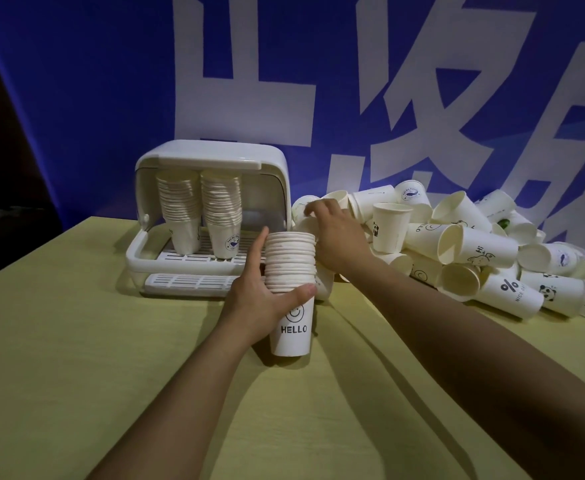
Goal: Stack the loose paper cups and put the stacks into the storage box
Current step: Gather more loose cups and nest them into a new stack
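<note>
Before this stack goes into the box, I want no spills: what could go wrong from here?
1. The stack looks about as tall as the two stacks in the storage box, so adding cups may make it catch under the raised lid.
2. The left hand holds it only low down; it could lean.
3. The right hand, reaching into the loose cups, might set some rolling.

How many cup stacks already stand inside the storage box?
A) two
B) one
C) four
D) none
A: two stacks stand side by side on the slatted tray of the open storage box; a third stack is outside it, held by the left hand.
</note>
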`<state>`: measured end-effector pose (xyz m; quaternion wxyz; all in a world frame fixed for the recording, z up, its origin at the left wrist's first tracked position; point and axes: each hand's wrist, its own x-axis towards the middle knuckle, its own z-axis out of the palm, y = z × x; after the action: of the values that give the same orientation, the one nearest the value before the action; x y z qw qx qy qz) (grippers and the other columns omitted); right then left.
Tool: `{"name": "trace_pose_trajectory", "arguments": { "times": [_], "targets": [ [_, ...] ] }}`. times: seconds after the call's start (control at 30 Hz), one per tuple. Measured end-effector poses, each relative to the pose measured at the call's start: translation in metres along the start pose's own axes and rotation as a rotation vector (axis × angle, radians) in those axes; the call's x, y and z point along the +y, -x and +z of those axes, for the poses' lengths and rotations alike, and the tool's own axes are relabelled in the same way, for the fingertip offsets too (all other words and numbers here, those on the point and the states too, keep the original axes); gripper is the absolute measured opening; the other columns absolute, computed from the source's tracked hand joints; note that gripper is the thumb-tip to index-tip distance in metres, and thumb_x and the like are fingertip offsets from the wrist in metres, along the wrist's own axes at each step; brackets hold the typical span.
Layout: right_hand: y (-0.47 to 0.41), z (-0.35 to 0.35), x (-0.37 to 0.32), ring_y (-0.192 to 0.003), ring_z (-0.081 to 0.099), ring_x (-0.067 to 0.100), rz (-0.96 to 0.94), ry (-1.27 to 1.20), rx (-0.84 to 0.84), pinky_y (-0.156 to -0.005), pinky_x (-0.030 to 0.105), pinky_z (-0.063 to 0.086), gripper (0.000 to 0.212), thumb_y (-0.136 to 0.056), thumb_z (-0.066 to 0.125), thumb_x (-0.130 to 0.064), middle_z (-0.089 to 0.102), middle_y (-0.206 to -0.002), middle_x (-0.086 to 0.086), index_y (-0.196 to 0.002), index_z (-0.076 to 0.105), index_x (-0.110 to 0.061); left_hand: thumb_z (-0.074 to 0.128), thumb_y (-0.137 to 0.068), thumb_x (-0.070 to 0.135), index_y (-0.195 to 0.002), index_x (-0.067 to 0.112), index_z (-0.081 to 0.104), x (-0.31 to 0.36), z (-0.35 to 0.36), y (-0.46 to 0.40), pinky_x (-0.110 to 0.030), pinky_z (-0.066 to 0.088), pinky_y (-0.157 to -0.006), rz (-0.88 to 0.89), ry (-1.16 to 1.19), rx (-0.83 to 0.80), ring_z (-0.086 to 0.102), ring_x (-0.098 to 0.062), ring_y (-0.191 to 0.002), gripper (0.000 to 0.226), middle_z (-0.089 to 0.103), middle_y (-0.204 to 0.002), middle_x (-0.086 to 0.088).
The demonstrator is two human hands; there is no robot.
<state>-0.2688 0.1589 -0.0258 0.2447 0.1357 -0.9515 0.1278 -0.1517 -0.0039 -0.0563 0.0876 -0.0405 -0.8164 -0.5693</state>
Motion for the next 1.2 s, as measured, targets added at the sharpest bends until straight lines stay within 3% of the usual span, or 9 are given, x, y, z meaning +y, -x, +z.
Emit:
{"name": "trace_pose_trajectory", "arguments": {
  "times": [0.17,0.3,0.4,0.57,0.77,0.83,0.9,1.03,1.2],
  "targets": [
    [0.0,0.0,0.006,-0.111,0.059,0.023,0.188,-0.28,0.108,-0.089,0.036,0.051,0.05,-0.087,0.073,-0.038,0.055,-0.131,0.001,-0.127,0.046,-0.024,0.089,-0.064,0.052,-0.145,0.068,0.01,0.0,0.002,0.001,-0.049,0.055,-0.097,0.026,0.005,0.004,0.064,-0.008,-0.11,0.115,0.058,-0.135,0.011],
    [-0.001,0.004,0.009,-0.135,0.042,0.032,-0.02,0.041,-0.098,-0.108,0.054,0.039,0.068,-0.086,0.069,-0.05,0.033,-0.157,0.002,-0.146,0.038,-0.039,0.088,-0.064,0.052,-0.143,0.07,0.009,0.0,0.002,0.001,-0.05,0.055,-0.096,0.026,-0.001,0.006,0.065,-0.011,-0.11,0.114,0.059,-0.136,0.007],
    [-0.004,0.01,0.008,-0.127,0.05,0.032,-0.027,0.1,-0.117,-0.103,0.053,0.044,0.064,-0.083,0.072,-0.05,0.034,-0.155,0.002,-0.14,0.043,-0.039,0.089,-0.068,0.048,-0.146,0.066,0.009,-0.001,0.002,0.0,-0.049,0.055,-0.096,0.024,-0.001,0.008,0.065,-0.012,-0.11,0.113,0.058,-0.137,0.005],
    [-0.008,0.014,0.001,-0.108,0.058,0.026,0.187,-0.151,0.045,-0.091,0.041,0.051,0.05,-0.088,0.068,-0.05,0.048,-0.136,0.005,-0.123,0.047,-0.022,0.089,-0.07,0.046,-0.148,0.065,0.009,-0.002,0.002,0.0,-0.045,0.055,-0.096,0.036,-0.016,0.011,0.064,-0.008,-0.107,0.114,0.058,-0.134,0.008],
    [-0.019,0.007,-0.008,-0.132,0.042,0.03,0.417,-0.689,-0.043,-0.106,0.046,0.042,0.101,-0.077,0.083,-0.023,0.027,-0.154,0.008,-0.153,0.016,-0.03,0.089,-0.07,0.046,-0.148,0.065,0.007,-0.001,0.001,0.0,-0.044,0.054,-0.097,0.041,-0.005,-0.007,0.062,-0.01,-0.111,0.115,0.055,-0.14,0.008],
    [-0.016,-0.002,-0.007,-0.123,0.053,0.028,0.431,-0.848,0.006,-0.097,0.043,0.053,0.106,-0.077,0.081,-0.014,0.032,-0.15,0.007,-0.155,0.013,-0.035,0.089,-0.069,0.048,-0.146,0.067,0.007,0.0,0.001,0.001,-0.048,0.053,-0.099,0.04,0.003,-0.017,0.061,-0.011,-0.115,0.115,0.054,-0.142,0.008],
    [-0.008,-0.019,-0.01,-0.103,0.062,0.019,0.406,-1.039,0.048,-0.078,0.03,0.059,0.099,-0.082,0.075,-0.007,0.042,-0.141,0.005,-0.154,0.014,-0.038,0.089,-0.067,0.048,-0.144,0.071,0.007,0.001,0.0,0.001,-0.051,0.053,-0.1,0.042,0.011,-0.031,0.061,-0.011,-0.116,0.115,0.054,-0.142,0.008],
    [0.017,-0.052,-0.016,-0.114,0.059,0.033,0.304,-1.295,-0.081,-0.092,0.044,0.056,0.086,-0.086,0.066,-0.002,0.047,-0.138,0.015,-0.148,0.023,-0.043,0.089,-0.06,0.051,-0.136,0.08,0.004,0.007,0.0,0.006,-0.052,0.054,-0.098,0.061,-0.001,-0.071,0.064,-0.011,-0.113,0.117,0.057,-0.136,0.009],
    [0.058,-0.068,-0.03,-0.108,0.059,0.009,0.107,-1.073,-0.113,-0.083,0.027,0.054,0.053,-0.099,0.053,-0.022,0.052,-0.129,-0.009,-0.145,0.035,-0.04,0.089,-0.052,0.055,-0.138,0.077,-0.007,0.011,0.003,0.012,-0.052,0.053,-0.099,0.094,-0.031,-0.073,0.065,-0.013,-0.115,0.13,0.062,-0.135,0.005]
  ]
}}
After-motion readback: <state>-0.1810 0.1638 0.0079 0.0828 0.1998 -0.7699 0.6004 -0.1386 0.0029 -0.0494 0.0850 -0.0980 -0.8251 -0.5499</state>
